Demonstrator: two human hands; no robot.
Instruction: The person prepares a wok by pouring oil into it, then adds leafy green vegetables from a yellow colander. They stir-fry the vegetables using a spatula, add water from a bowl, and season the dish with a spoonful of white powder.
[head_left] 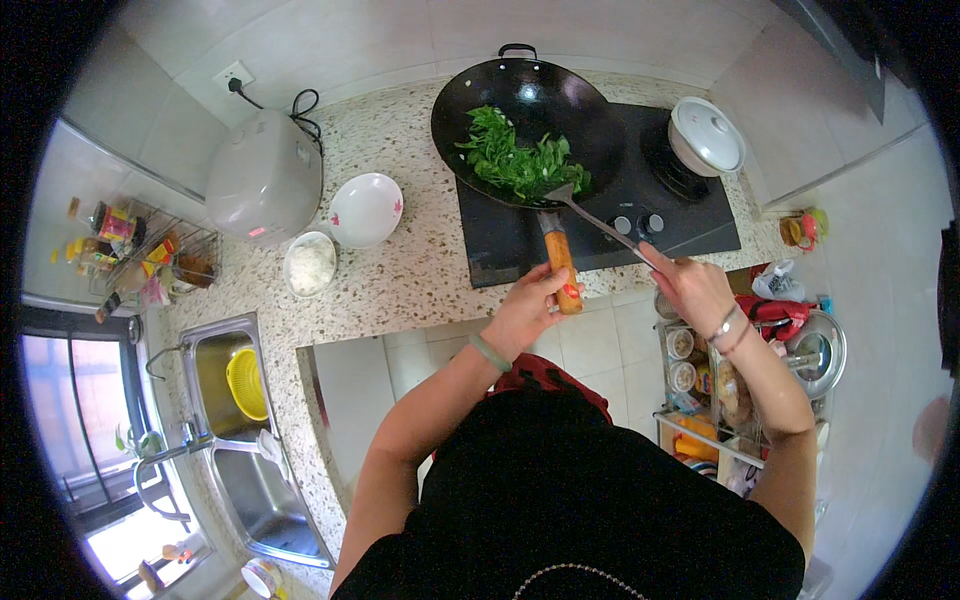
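The left hand (pixel 530 305) has its grip wrapped around the wok (pixel 530 125) handle, while the right hand (pixel 690 285) clasps a spatula (pixel 590 212) in the greens (pixel 520 160).

Open bench (pixel 400 275) lies at nine o'clock of the wok (pixel 525 130), hemmed by two bowls (pixel 365 208) and a rice cooker (pixel 263 178), while a lidded pot (pixel 706 135) blocks three o'clock.

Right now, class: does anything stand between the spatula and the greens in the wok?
Nothing visible does. The right hand holds the spatula with its blade already at the greens inside the wok; the left hand grips the wok's handle.
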